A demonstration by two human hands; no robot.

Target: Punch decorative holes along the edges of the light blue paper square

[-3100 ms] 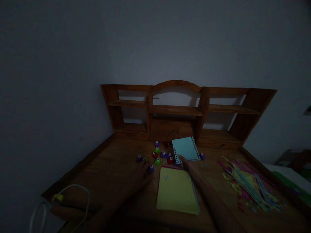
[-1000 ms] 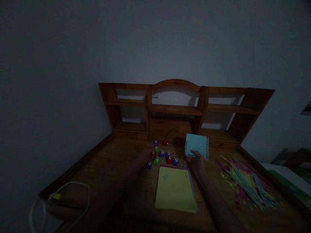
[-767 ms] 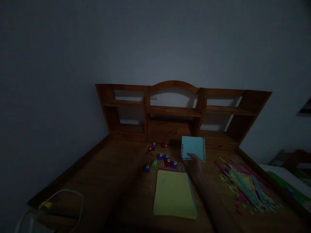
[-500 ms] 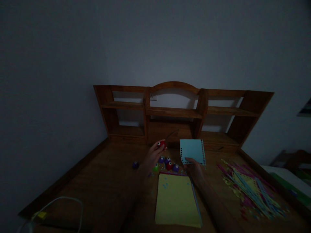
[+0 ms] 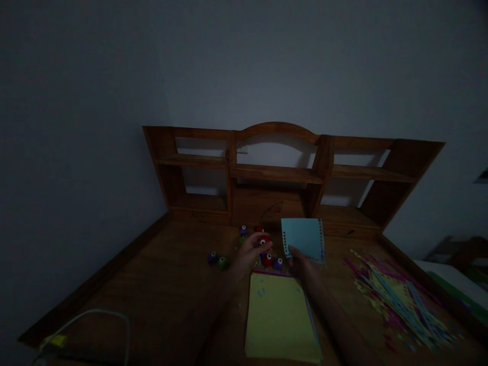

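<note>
My left hand [image 5: 250, 251] is closed around a small red craft punch [image 5: 264, 240] with a white, eye-like knob, just left of the paper. My right hand [image 5: 301, 259] pinches the lower left part of a light blue sheet [image 5: 303, 236], which is tilted up. Rows of punched holes run along its left, right and lower edges. Several other punches stand about my left hand: a red one [image 5: 267, 261] and a purple one [image 5: 278, 264] in front, another purple one [image 5: 243, 230] behind, a green one [image 5: 223, 263] to the left.
A stack of yellow paper [image 5: 282, 317] with blue bits on it lies in front of me. Coloured paper strips [image 5: 400, 295] are heaped at the right. A wooden shelf [image 5: 274, 174] stands at the back of the desk. A white cable [image 5: 95, 311] curves at the lower left.
My left hand has come down and to the right, nearer the blue sheet, with a red punch in it. My right hand still holds the sheet. The view has shifted slightly.
</note>
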